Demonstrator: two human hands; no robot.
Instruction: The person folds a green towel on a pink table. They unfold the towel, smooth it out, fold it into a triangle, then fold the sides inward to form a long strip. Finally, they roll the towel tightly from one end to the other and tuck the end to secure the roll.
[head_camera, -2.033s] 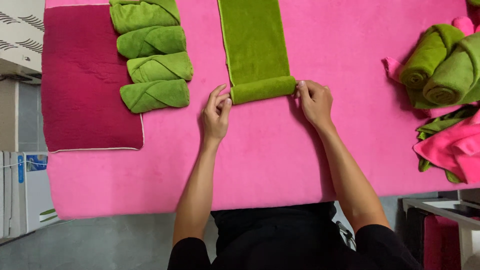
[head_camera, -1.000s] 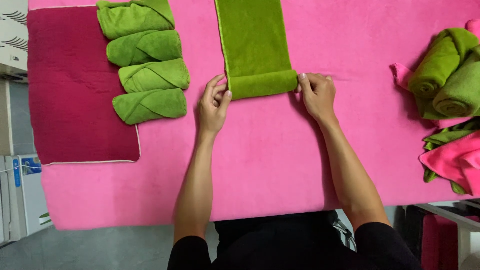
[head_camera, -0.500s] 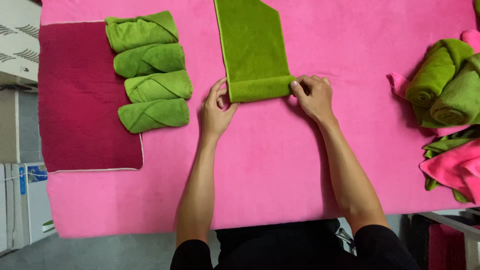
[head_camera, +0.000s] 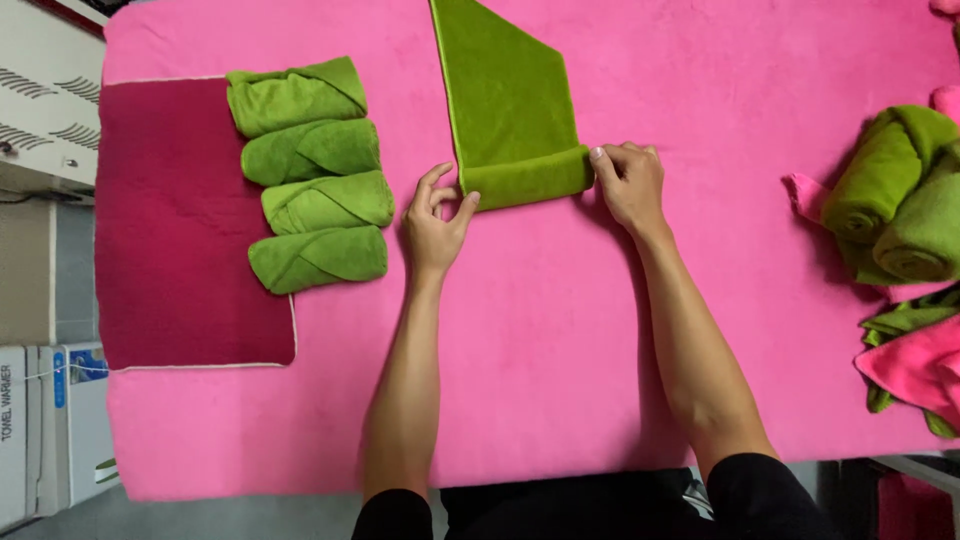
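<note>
The green towel (head_camera: 508, 100) is being rolled on the pink cloth-covered table (head_camera: 560, 330), and its rolled end (head_camera: 527, 178) is being pinched at both ends. The right end of the roll is being gripped by the fingertips of the right hand (head_camera: 628, 185), closed on the cloth. At the left end the left hand (head_camera: 437, 212) is being held with thumb and forefinger curled at the roll's edge, seemingly touching it; whether the cloth is actually being clamped there cannot be told.

The roll's long axis is lying across, from one grip to the other, tilted slightly up toward the right hand. The unrolled strip is stretching away from both grips, toward the far edge of the table, with its far right corner folded in on a slant.

A skewed, cone-shaped roll is being risked if one side is advanced faster. Looseness is also being risked at the left end, where the hold looks lighter, so the layers could be let slack.
</note>
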